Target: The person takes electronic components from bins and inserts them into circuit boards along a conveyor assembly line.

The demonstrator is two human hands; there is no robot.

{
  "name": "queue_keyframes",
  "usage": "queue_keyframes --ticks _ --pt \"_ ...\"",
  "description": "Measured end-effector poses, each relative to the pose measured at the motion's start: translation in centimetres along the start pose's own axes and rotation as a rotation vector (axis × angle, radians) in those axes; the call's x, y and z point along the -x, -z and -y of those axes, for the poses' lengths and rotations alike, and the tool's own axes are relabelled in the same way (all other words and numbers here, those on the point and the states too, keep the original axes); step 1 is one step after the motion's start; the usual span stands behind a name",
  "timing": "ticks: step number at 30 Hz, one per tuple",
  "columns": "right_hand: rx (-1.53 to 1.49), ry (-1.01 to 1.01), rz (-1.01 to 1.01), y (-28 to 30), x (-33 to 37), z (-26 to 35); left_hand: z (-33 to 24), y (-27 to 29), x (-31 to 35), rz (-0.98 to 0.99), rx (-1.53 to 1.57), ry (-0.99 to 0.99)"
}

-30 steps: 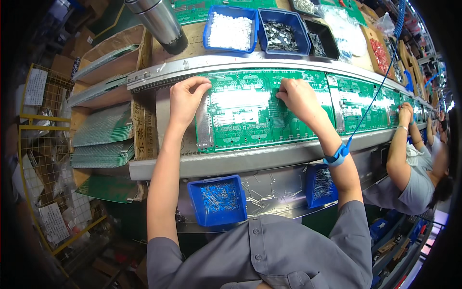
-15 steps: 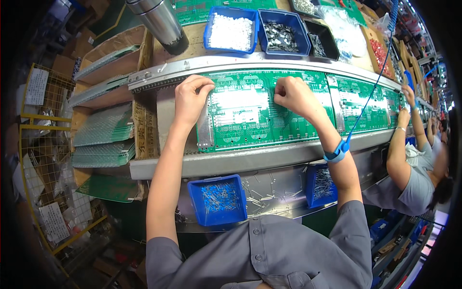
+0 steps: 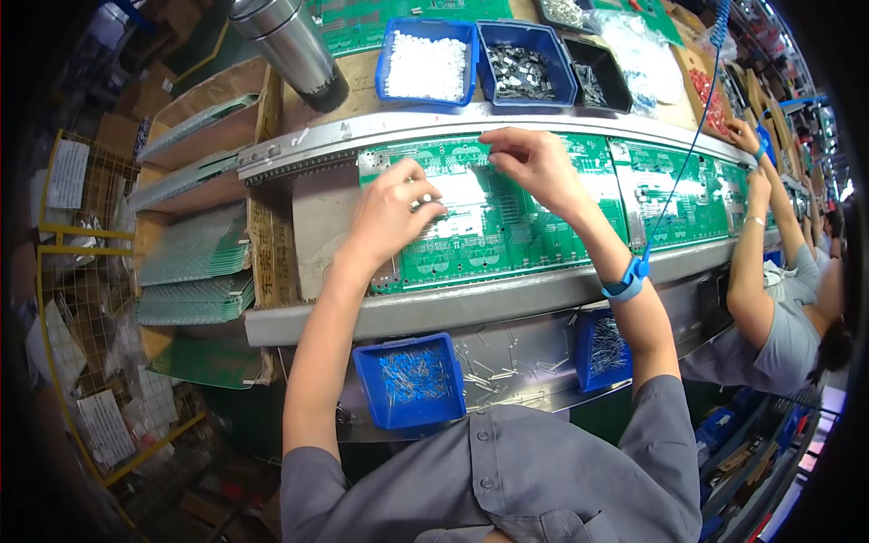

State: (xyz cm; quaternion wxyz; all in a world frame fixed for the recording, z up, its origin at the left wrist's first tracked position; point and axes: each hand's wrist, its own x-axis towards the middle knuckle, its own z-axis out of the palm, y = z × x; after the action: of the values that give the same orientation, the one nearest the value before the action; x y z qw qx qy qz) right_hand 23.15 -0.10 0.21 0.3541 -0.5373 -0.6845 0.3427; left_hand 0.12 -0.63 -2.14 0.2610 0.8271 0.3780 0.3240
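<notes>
A green printed circuit board (image 3: 453, 258) with bright glare across its middle lies in the metal rail track in front of me. My left hand (image 3: 391, 215) is over its left part, fingers loosely bent and thumb apart from them. My right hand (image 3: 536, 170), with a blue wrist strap (image 3: 625, 279) on its wrist, hovers by the board's far edge. Its index finger stretches left, with a gap to the thumb. I make out nothing held in either hand. Nearer me, a blue bin (image 3: 412, 380) contains many small blue parts with wire leads.
Another green board (image 3: 674, 195) sits to the right in the track. Beyond the far rail stand a bin of white parts (image 3: 425, 63), a bin of dark parts (image 3: 525, 63) and a steel flask (image 3: 294, 54). Stacked boards (image 3: 195, 240) fill a rack at left. A co-worker's arm (image 3: 749, 244) reaches in at right.
My left hand has come off the board's left edge, moving right and nearer me, its pinch loosened. My right hand has shifted left and slightly farther away, index finger now extended. The co-worker's far hand has moved.
</notes>
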Motion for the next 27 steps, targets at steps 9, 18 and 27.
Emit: queue_keyframes --ticks 9,18,27 --pt "0.105 0.139 -0.009 -2.3 -1.4 -0.2 -1.7 -0.1 0.1 0.186 -0.067 0.030" --pt "0.050 0.160 -0.015 -3.9 -2.0 -0.5 -1.0 -0.4 0.0 0.138 -0.003 0.010" --pt "0.021 0.143 -0.003 -4.1 -2.1 -0.4 0.1 0.1 -0.6 -0.155 0.243 0.192"
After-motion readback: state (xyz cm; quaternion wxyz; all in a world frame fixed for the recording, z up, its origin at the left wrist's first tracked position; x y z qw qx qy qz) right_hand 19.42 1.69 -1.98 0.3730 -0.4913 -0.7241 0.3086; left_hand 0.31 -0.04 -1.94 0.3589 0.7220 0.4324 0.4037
